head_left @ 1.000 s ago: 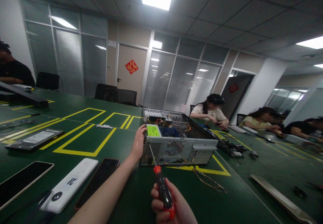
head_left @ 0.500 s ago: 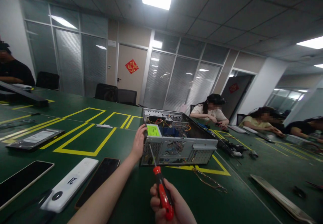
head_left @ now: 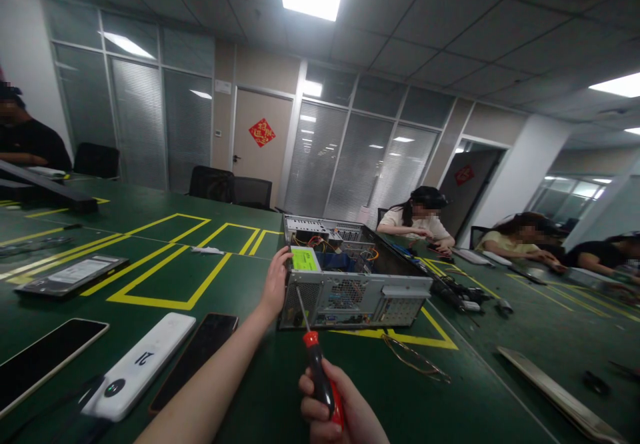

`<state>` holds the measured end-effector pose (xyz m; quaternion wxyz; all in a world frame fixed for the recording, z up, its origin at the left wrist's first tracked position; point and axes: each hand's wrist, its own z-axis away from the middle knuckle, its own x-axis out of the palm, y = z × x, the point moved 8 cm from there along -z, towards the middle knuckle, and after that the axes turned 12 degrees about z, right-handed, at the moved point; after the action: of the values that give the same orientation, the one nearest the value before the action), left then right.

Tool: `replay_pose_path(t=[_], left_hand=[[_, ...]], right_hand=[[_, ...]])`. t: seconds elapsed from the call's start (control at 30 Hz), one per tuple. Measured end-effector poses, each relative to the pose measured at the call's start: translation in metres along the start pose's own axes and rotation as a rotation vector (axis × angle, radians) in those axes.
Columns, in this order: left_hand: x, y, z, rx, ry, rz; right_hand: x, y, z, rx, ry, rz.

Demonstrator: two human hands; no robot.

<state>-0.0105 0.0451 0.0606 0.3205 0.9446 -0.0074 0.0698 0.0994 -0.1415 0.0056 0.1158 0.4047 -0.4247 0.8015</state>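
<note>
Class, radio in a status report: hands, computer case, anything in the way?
Left hand at side of computer case. Right hand gripping screwdriver, tip at perforated panel, contact unclear. Case open-topped, wiring exposed. Nothing visibly blocking the screwdriver.

Over the taped table (head_left: 165, 277), a lane lies open between the hard drive (head_left: 73, 276) and the computer case (head_left: 367, 297), while the left hand (head_left: 276, 284) blocks the case's near left corner, the screwdriver (head_left: 313, 357) in the right hand (head_left: 353, 401) obstructs its near panel, and dark parts (head_left: 459, 293) crowd its right side.
</note>
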Motion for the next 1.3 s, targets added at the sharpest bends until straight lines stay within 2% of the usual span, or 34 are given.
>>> replay_pose_path(t=[0.1,0.2,0.47,0.63,0.8,1.0,1.17,1.3], left_hand=[[0.000,-0.001,0.000,0.002,0.007,0.001],[0.000,-0.002,0.000,-0.002,0.011,0.003],[0.000,-0.003,0.000,-0.003,0.014,0.015],[-0.001,-0.003,0.000,-0.007,0.018,0.009],[-0.001,-0.003,0.000,-0.011,0.018,0.003],[0.000,-0.002,0.000,-0.007,0.012,0.008],[0.000,-0.001,0.000,-0.005,0.009,0.006],[-0.001,-0.002,0.000,-0.009,0.014,0.008]], right_hand=[[-0.003,0.001,-0.001,0.014,0.045,0.002],[-0.002,0.000,-0.002,0.019,0.029,0.029],[0.014,-0.012,0.004,-0.055,-0.159,-0.125],[0.017,-0.004,0.005,0.005,-0.242,-0.064],[0.010,-0.003,-0.001,-0.020,-0.111,-0.161],[0.007,-0.001,-0.002,-0.003,-0.048,-0.192],[0.001,-0.001,-0.001,-0.033,-0.013,-0.100],[-0.004,-0.007,0.002,-0.123,0.050,-0.043]])
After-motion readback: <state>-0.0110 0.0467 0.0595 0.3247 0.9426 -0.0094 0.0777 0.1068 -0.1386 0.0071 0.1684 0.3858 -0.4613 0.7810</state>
